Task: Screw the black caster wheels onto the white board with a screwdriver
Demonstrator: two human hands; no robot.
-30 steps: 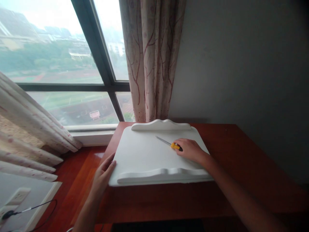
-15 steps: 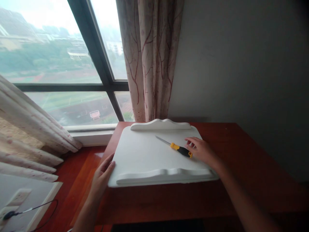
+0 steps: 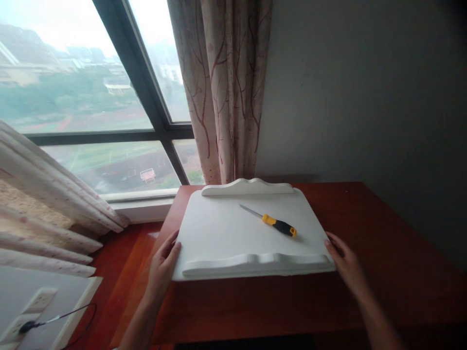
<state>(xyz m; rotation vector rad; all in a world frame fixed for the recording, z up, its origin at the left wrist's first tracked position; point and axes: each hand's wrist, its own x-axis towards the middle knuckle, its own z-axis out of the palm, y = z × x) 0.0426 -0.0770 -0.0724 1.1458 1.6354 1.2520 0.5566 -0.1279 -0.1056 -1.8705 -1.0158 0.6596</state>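
A white board [image 3: 219, 228] with a wavy raised rail along its far and near edges lies flat on the wooden table. On top of it rests a screwdriver [image 3: 279, 226] with a yellow and black handle, its metal shaft pointing to the far left. My left hand [image 3: 163, 257] grips the board's left edge, thumb on top and fingers partly hidden at the side. At the right edge, near the front corner, my right hand [image 3: 345, 262] holds the board the same way. Neither hand touches the screwdriver.
The reddish wooden table [image 3: 379, 243] extends to the right of the board, against a grey wall [image 3: 346, 97]. A patterned curtain [image 3: 226, 97] and a window stand behind. At the lower left, a black plug [image 3: 27, 326] with a cable sits in a wall socket.
My right hand has moved from beside the screwdriver handle to the board's right edge and taken hold there. My left hand stays on the left edge; the view has shifted slightly.
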